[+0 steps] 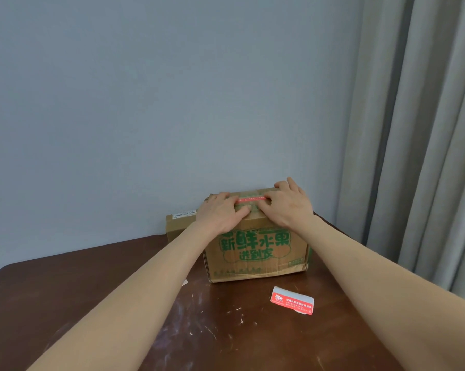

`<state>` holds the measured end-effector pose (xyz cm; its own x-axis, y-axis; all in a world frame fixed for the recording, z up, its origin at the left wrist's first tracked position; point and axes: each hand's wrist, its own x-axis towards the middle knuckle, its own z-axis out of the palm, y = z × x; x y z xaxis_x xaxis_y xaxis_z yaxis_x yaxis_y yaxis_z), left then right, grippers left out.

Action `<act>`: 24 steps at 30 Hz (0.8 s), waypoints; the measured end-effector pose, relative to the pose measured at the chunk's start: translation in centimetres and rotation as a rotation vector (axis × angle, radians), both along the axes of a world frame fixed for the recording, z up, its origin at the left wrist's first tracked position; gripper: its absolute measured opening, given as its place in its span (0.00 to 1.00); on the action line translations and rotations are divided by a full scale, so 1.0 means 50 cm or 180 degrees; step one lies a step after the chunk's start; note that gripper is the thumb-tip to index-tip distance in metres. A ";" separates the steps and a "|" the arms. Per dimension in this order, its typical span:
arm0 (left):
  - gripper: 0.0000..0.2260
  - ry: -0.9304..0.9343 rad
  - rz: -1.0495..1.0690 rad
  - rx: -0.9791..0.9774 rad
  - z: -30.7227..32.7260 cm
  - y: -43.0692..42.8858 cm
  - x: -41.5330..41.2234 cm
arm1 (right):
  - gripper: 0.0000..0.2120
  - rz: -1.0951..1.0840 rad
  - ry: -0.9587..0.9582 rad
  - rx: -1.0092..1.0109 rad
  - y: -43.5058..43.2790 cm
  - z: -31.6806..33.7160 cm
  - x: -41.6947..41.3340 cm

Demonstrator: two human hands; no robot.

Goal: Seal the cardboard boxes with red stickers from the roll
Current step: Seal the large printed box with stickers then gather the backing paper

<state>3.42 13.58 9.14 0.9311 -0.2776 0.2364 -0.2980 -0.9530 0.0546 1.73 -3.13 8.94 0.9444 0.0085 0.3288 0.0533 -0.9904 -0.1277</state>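
Table (92,290): dark brown wood, with pale scuffs and flecks across the near centre. A small white scrap (185,283) lies on it, just beside the left forearm.
Rear box (179,226): plain cardboard, standing against the wall behind and left of the printed box. It bears a white barcode label (184,213) on its top edge and is partly hidden by the left wrist.
Left hand (220,212): palm down on the top of the printed box, fingers straight and unclenched. The fingertips press on the left end of the sticker and the thumb is stretched toward the right hand.
Red sticker (251,199): a narrow strip lying flat across the box top, running left to right between the two hands. Both ends are covered by fingers.
Printed box (255,253): cardboard with green characters on its front face. It stands on the table near the wall with its top flaps down.
Right hand (287,207): palm down on the box top, fingers loosely bent and gripping nothing. The fingertips bear on the right end of the sticker.
Sticker roll (292,301): red and white, lying on the table in front of the printed box and to its right, apart from both hands.
Curtain (413,129): grey, hanging in folds at the far right.
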 end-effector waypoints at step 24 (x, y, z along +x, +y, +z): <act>0.19 -0.0443 -0.0178 -0.0054 -0.017 -0.006 -0.023 | 0.20 0.0374 -0.0209 0.0021 0.035 -0.004 -0.036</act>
